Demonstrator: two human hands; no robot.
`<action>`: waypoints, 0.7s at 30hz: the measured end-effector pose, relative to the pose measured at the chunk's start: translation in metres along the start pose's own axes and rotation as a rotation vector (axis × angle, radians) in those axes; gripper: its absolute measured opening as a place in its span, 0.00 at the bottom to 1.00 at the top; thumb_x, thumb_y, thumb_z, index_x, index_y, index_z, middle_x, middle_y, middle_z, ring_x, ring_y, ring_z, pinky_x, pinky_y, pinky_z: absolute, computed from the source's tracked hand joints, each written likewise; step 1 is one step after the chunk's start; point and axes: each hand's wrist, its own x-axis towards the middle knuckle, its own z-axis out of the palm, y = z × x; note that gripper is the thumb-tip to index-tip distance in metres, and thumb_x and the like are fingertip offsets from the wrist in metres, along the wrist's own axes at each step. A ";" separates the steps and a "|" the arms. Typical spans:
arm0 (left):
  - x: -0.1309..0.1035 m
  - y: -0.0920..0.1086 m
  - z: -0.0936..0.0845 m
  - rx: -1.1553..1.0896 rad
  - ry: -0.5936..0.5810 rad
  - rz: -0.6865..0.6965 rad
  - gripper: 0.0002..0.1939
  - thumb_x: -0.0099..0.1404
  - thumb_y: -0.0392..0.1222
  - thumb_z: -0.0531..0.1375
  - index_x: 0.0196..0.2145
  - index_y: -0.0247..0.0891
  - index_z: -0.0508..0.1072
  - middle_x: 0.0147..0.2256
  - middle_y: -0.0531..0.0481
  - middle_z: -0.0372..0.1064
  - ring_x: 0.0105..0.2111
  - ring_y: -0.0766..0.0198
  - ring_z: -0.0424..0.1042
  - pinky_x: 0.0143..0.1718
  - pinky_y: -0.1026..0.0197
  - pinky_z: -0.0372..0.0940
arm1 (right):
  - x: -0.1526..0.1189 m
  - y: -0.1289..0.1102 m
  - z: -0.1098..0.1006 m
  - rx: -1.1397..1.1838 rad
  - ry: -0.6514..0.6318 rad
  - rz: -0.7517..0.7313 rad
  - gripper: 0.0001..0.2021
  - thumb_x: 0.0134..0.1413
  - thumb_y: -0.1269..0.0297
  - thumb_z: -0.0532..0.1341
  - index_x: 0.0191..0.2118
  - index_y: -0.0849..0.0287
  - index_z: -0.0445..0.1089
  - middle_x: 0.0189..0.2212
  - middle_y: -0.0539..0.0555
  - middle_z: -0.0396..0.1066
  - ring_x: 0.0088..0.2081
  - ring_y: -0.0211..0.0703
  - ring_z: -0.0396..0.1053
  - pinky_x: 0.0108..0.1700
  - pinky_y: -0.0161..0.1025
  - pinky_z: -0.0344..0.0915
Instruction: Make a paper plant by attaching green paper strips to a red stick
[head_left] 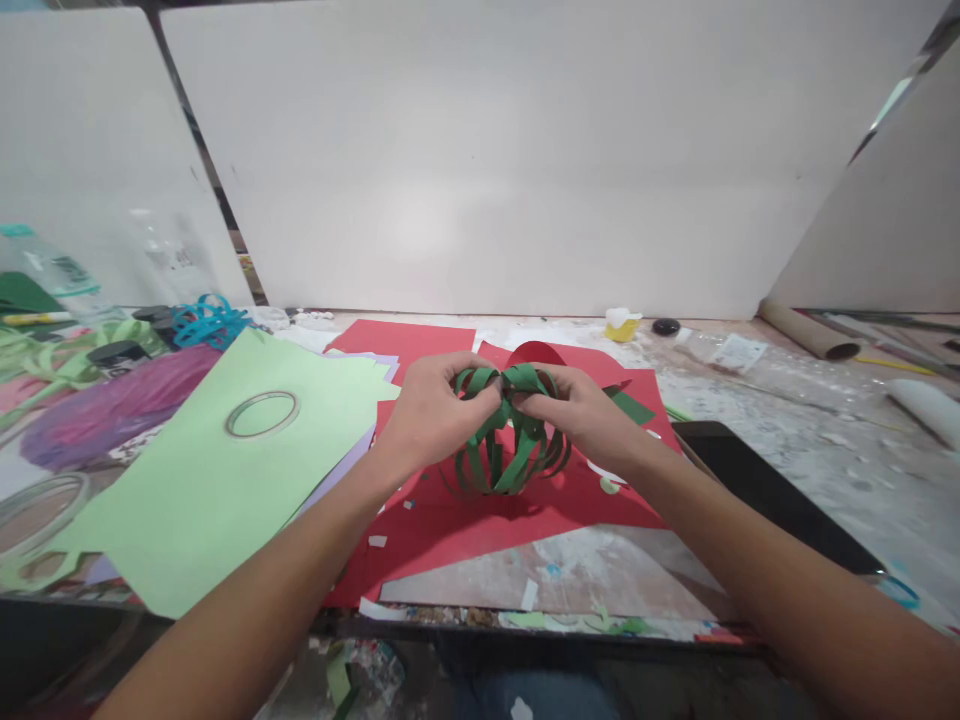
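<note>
L hand (pixel 450 405) & R hand (pixel 574 405) both on green paper-strip ball (pixel 499 465), mid-scene, above red paper (pixel 450 530). L thumb & fingers pinched on strips at top of ball, left side; R thumb & fingers pinched on strips at top, right side. Hands close together, strips bunched between them. Ball's lower loops bulge out round, w/ gaps btwn strips.

Red paper lies under & around ball, more red sheets at far side. Dark green scrap (pixel 630 405) just right of R hand. Small pale bits scattered on red paper.

Left: light green paper (pixel 202 490) w/ tape roll (pixel 262 414) lying flat on it; purple paper pokes out underneath. Farther left: pink-purple plastic bag (pixel 120 410), blue strip bundle (pixel 210 322) at far side, light green strips, clear bottle (pixel 60 270) at far left. Another tape roll (pixel 41 510) at near left.

Right: black tablet or phone (pixel 772 490), lying flat, partly behind R forearm. Far right: yellow tub (pixel 622 325), small black round thing (pixel 665 327), clear plastic wrap (pixel 780 370), cardboard tube (pixel 810 330).
</note>
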 end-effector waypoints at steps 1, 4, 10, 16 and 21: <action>0.000 0.000 0.000 -0.005 0.002 0.005 0.05 0.57 0.38 0.59 0.29 0.38 0.75 0.21 0.55 0.64 0.23 0.68 0.62 0.24 0.65 0.60 | 0.000 0.000 0.000 0.006 0.004 -0.001 0.06 0.51 0.69 0.59 0.35 0.57 0.72 0.29 0.48 0.66 0.32 0.39 0.64 0.35 0.37 0.60; -0.001 0.000 0.002 -0.019 -0.004 0.010 0.05 0.57 0.38 0.59 0.29 0.39 0.75 0.22 0.55 0.66 0.24 0.68 0.64 0.25 0.65 0.61 | 0.000 0.000 0.001 -0.024 0.027 0.018 0.04 0.51 0.69 0.59 0.34 0.57 0.71 0.28 0.48 0.65 0.31 0.38 0.63 0.33 0.37 0.59; -0.003 -0.002 0.004 -0.012 -0.008 0.031 0.04 0.56 0.37 0.59 0.29 0.39 0.75 0.22 0.56 0.67 0.24 0.68 0.64 0.25 0.65 0.62 | -0.001 0.001 0.002 -0.111 0.060 0.030 0.01 0.50 0.68 0.61 0.29 0.58 0.68 0.25 0.47 0.60 0.27 0.37 0.58 0.29 0.37 0.54; -0.003 -0.004 0.006 -0.028 -0.006 0.058 0.05 0.57 0.36 0.59 0.30 0.39 0.75 0.23 0.55 0.69 0.24 0.68 0.66 0.25 0.65 0.62 | 0.000 0.002 -0.001 -0.002 0.030 0.033 0.01 0.51 0.69 0.61 0.31 0.57 0.70 0.27 0.48 0.63 0.30 0.38 0.62 0.34 0.37 0.57; -0.004 -0.001 0.004 -0.048 -0.047 0.111 0.04 0.59 0.37 0.59 0.32 0.39 0.75 0.26 0.54 0.71 0.26 0.67 0.68 0.27 0.63 0.64 | 0.002 0.006 -0.003 0.033 0.030 0.023 0.03 0.50 0.69 0.62 0.28 0.57 0.67 0.27 0.48 0.63 0.31 0.38 0.62 0.35 0.38 0.58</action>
